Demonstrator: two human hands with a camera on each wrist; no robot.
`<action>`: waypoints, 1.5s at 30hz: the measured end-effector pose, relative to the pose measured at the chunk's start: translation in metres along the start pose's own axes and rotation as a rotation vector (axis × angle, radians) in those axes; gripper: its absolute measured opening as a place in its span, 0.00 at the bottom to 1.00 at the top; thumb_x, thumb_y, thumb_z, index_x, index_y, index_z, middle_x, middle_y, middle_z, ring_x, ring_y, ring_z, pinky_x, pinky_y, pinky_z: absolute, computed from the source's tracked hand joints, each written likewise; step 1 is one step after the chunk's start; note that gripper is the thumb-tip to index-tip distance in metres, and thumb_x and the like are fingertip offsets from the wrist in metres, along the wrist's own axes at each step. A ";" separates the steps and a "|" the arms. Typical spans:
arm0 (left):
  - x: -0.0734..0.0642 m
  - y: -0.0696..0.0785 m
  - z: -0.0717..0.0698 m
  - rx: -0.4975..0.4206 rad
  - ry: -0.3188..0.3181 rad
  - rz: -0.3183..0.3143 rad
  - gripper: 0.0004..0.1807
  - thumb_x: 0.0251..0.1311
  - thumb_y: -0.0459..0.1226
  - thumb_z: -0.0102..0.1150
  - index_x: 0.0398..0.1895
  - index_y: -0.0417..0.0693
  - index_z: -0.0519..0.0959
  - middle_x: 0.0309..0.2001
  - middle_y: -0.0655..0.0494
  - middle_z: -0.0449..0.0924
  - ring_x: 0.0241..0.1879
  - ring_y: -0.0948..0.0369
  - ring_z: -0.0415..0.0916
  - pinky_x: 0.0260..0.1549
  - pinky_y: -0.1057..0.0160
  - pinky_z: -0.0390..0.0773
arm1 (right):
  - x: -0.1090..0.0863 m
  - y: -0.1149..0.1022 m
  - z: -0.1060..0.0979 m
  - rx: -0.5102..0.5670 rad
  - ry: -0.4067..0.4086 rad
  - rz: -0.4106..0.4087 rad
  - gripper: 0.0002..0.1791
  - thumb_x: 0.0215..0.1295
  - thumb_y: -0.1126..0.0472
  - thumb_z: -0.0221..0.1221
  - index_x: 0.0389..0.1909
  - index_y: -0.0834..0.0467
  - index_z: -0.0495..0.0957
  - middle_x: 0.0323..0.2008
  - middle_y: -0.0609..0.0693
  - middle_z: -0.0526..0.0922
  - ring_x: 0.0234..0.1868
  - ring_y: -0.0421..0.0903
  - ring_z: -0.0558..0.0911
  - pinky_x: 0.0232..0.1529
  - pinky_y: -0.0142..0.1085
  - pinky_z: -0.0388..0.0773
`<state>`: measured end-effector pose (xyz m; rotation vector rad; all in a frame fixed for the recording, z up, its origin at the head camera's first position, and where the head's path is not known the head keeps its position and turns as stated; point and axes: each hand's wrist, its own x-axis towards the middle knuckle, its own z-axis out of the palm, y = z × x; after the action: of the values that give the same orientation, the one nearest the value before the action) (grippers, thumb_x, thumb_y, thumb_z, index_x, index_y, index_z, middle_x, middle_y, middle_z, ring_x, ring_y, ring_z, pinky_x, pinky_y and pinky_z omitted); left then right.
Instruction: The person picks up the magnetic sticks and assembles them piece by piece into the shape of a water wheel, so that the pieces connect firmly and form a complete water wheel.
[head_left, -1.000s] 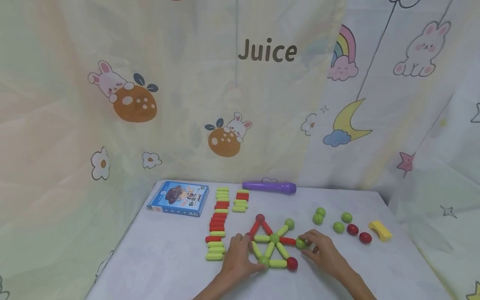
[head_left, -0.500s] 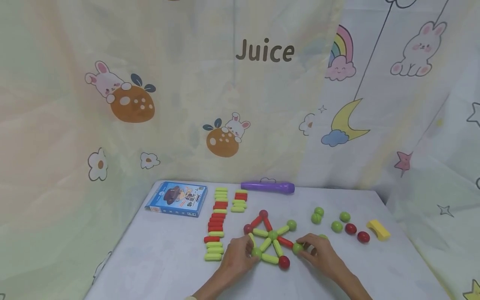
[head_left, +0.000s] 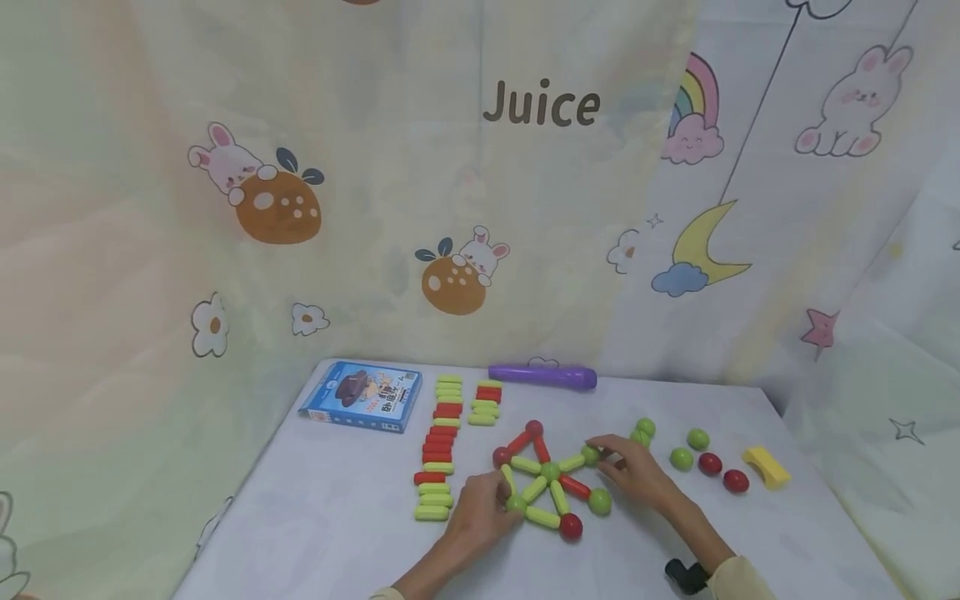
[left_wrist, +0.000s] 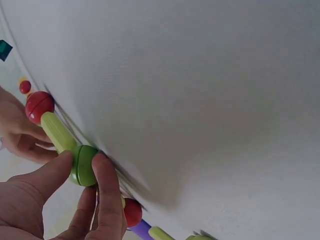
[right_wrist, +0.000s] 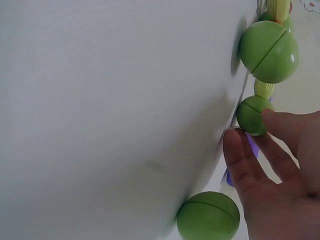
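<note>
A wheel-like figure of magnetic rods and balls lies on the white table, with a green hub ball (head_left: 551,472) in its middle. My left hand (head_left: 482,510) pinches the green ball (left_wrist: 85,166) at its lower-left corner between thumb and finger. A light-green rod (left_wrist: 58,132) runs from that ball to a red ball (head_left: 571,527). At the upper right, my right hand (head_left: 637,471) pinches another green ball (right_wrist: 252,115), which tips a light-green rod (head_left: 572,462). Between the two sits a green ball (head_left: 600,501) on a red rod (head_left: 575,487), untouched.
Rows of red and light-green rods (head_left: 437,457) lie left of the figure. Loose green balls (head_left: 682,458), red balls (head_left: 736,481) and a yellow arch block (head_left: 767,467) are at right. Behind stand a blue box (head_left: 365,397) and a purple tube (head_left: 543,377).
The figure has turned slightly, its lower-left ball shifting up and left with my left hand. My right hand has let go of the ball on the red rod and moved to the upper-right green ball.
</note>
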<state>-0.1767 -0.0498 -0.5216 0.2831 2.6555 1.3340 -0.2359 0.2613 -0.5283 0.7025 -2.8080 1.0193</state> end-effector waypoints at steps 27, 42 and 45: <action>0.013 -0.002 0.001 0.098 0.074 0.054 0.12 0.62 0.33 0.78 0.43 0.44 0.83 0.32 0.58 0.79 0.30 0.64 0.71 0.29 0.66 0.76 | 0.067 -0.022 0.012 -0.233 -0.279 -0.142 0.27 0.69 0.79 0.53 0.67 0.63 0.81 0.68 0.60 0.81 0.71 0.64 0.76 0.72 0.61 0.72; 0.009 0.004 0.002 -0.101 -0.052 -0.024 0.20 0.61 0.39 0.80 0.51 0.42 0.83 0.38 0.56 0.85 0.35 0.60 0.80 0.31 0.59 0.85 | 0.002 -0.016 0.000 -0.403 -0.103 0.029 0.21 0.62 0.66 0.76 0.56 0.62 0.88 0.47 0.50 0.87 0.51 0.50 0.84 0.54 0.47 0.86; 0.005 0.006 0.006 -0.135 -0.088 -0.032 0.26 0.61 0.40 0.80 0.59 0.42 0.82 0.42 0.55 0.86 0.37 0.61 0.81 0.34 0.58 0.87 | -0.008 -0.019 -0.001 -0.381 -0.086 0.071 0.20 0.61 0.66 0.77 0.54 0.63 0.89 0.45 0.50 0.86 0.48 0.48 0.84 0.51 0.44 0.87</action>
<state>-0.1800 -0.0401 -0.5211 0.2741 2.4741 1.4478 -0.2207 0.2526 -0.5179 0.6154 -2.9905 0.4445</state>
